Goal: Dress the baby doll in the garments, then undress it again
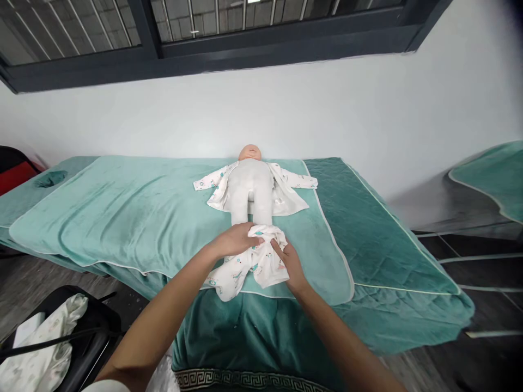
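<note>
A baby doll (250,182) lies on its back on the green bed, head toward the wall and legs toward me. An open white printed jacket (292,197) is spread under it, its sleeves stretched out to both sides. White printed baby pants (239,272) are bunched at the doll's feet, which the fabric hides. My left hand (239,239) grips the gathered cloth from the left, thumb on top. On the other side, my right hand (291,264) pinches the same pants with thumb and fingers.
A light green blanket (131,218) covers much of the bed, with a darker quilted cover (379,245) to the right. At lower left, a black chair (98,321) holds printed cloth (49,348). Behind the bed stands a white wall (310,109) below a dark-framed window.
</note>
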`<state>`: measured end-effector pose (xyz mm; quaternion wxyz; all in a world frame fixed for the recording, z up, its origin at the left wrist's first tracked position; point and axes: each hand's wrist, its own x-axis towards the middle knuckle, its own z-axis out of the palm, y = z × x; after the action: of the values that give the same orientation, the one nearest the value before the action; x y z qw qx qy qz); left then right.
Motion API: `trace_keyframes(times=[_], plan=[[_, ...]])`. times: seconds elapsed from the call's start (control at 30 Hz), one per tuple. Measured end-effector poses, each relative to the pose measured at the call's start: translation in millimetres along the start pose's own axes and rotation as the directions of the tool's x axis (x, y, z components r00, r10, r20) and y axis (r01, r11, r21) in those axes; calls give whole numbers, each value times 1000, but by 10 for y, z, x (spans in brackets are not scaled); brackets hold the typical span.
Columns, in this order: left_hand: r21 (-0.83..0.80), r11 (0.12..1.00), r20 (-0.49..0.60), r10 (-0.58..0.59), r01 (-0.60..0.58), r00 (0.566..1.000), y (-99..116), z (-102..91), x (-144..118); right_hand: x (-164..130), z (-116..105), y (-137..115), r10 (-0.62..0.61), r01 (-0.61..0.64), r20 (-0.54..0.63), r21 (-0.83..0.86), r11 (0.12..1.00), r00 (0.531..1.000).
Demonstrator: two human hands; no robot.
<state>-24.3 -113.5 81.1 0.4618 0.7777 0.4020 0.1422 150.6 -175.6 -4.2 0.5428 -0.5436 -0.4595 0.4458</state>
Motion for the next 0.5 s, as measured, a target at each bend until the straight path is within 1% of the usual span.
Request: trace_keyframes(times=[0.07,0.17,0.23,0.3,0.33,0.4,0.47,0.5], plan=[[-163,987,23,-9,12,1000,38,-18,-6,55,-14,5,-28,29,-28,33,999,999],[-397,914,109,-47,87,993,78,-59,12,217,-55,3,-65,68,-80,38,997,995],[-498,860,172,-29,112,985,68,-112,49,359,-88,16,-85,89,-98,34,995,991],[-557,825,189,13,96,982,33,-192,102,493,-109,41,-85,88,-95,30,996,992],[-578,813,161,28,71,987,12,-238,135,548,-110,53,-80,83,-97,30,996,992],[-593,805,35,35,-8,999,-28,-329,213,622,-96,73,-79,85,-125,49,995,989],[-560,825,-111,16,-76,994,-53,-393,312,654,-72,83,-86,101,-167,83,991,982],[-526,845,-167,12,-100,986,-58,-410,367,662,-62,85,-91,110,-184,96,989,979]])
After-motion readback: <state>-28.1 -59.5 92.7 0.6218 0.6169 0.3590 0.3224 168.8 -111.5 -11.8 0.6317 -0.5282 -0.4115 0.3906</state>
